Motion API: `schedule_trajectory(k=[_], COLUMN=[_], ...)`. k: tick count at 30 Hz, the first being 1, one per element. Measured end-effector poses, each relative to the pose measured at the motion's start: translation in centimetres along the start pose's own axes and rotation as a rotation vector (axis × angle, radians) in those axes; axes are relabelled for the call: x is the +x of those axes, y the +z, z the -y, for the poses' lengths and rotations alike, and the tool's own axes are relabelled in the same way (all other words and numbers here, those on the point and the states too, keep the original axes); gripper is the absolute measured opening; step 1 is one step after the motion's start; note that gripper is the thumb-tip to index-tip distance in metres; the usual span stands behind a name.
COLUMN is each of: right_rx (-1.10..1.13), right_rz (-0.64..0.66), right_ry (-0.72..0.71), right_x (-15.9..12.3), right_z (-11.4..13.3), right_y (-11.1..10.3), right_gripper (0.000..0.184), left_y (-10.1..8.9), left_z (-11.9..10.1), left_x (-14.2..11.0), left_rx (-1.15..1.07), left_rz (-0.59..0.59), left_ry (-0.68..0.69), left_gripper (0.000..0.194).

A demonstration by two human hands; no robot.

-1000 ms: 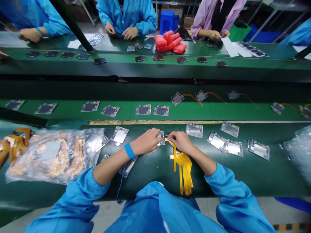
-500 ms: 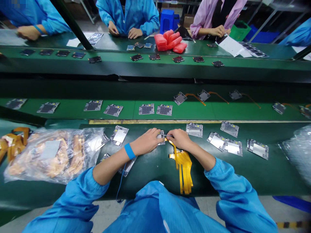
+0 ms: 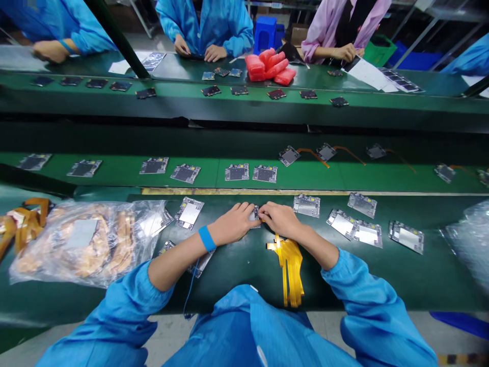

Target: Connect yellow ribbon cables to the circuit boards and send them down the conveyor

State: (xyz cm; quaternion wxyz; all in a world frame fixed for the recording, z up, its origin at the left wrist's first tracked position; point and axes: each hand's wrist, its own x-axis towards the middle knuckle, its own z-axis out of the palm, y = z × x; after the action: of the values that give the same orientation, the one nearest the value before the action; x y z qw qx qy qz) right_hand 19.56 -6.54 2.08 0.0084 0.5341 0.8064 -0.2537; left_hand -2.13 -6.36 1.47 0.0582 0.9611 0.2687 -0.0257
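Under my left hand (image 3: pixel 239 221), a small circuit board (image 3: pixel 254 216) is pinned on the green bench, its right part showing past my fingertips. Fingers bent and pinched together, my right hand (image 3: pixel 280 219) meets the board's right edge. A bit of orange flex cable (image 3: pixel 261 221) shows at those fingertips; exactly how it meets the board is hidden. Just below my right hand lies a bundle of yellow-orange flex cables (image 3: pixel 291 265). A blue wrist strap (image 3: pixel 207 238) with a cord is on my left wrist.
Loose circuit boards lie both sides, such as one left (image 3: pixel 189 213) and one right (image 3: pixel 306 205). A plastic bag of flex cables (image 3: pixel 87 242) sits left, bubble wrap (image 3: pixel 468 239) right. Beyond, a green conveyor (image 3: pixel 208 176) carries boards; co-workers sit behind red packets (image 3: pixel 269 66).
My right hand has shifted slightly left against the board, and the thin grey piece at its fingertips no longer shows. Boards on the near conveyor have slid right; those on the far one, left.
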Motion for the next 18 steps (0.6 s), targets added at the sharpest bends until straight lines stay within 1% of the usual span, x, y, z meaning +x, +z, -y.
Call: schedule_trajectory(k=[3, 7, 10, 12, 15, 18], right_rx=[0.002, -0.027, -0.028, 0.003, 0.115, 0.249], right_rz=[0.024, 0.038, 0.026, -0.002, -0.081, -0.184], right_ry=[0.008, 0.009, 0.007, -0.015, -0.040, -0.015], right_x=[0.3, 0.4, 0.2, 0.0, -0.6, -1.9], right_z=[-0.2, -0.6, -0.9, -1.1, -1.8, -2.7], right_y=[0.3, 0.5, 0.7, 1.0, 1.4, 1.6], right_gripper=[0.017, 0.016, 0.016, 0.015, 0.014, 0.016], left_y=[0.1, 0.2, 0.2, 0.1, 0.1, 0.1], left_z=[0.0, 0.1, 0.3, 0.5, 0.9, 1.6], left_x=[-0.1, -0.4, -0.8, -1.0, -1.1, -1.0], left_rx=[-0.020, -0.019, -0.023, -0.024, -0.030, -0.070], left_rz=[0.002, -0.007, 0.003, 0.029, 0.056, 0.032], left_ry=[-0.011, -0.018, -0.041, -0.071, -0.094, -0.077], left_gripper=[0.037, 0.041, 0.038, 0.034, 0.032, 0.035])
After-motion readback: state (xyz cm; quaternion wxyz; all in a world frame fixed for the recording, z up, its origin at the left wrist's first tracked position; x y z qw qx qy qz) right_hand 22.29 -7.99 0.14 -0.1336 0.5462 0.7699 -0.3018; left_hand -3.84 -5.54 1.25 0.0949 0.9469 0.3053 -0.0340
